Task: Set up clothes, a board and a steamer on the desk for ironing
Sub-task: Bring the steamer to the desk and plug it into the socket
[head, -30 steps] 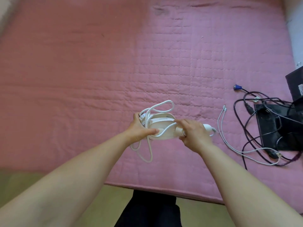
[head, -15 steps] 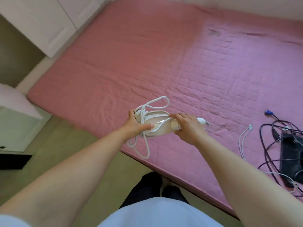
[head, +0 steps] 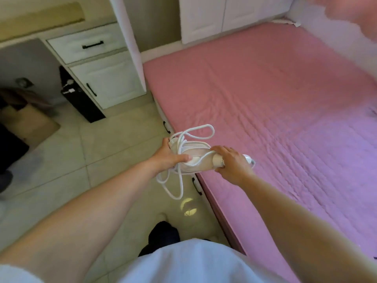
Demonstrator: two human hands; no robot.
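A white hand steamer (head: 195,158) with its white cord (head: 179,178) looped around it hangs in the air over the edge of the pink bed. My left hand (head: 169,156) grips the steamer's wide end together with the cord coils. My right hand (head: 230,162) grips the handle end, whose white tip sticks out past my fingers. Loose loops of cord dangle below and rise above the steamer. The desk (head: 40,23) shows at the upper left. No clothes or board are in view.
The pink quilted bed (head: 275,111) fills the right side. White drawers (head: 95,62) and a cupboard stand at the upper left, with a black flat object (head: 81,99) leaning on them. A cardboard box (head: 26,123) lies on the tiled floor (head: 91,160) at the left.
My view has swung left from over the bed toward the desk and drawers. Both hands keep their hold on the steamer. The black cables on the bed have left the view.
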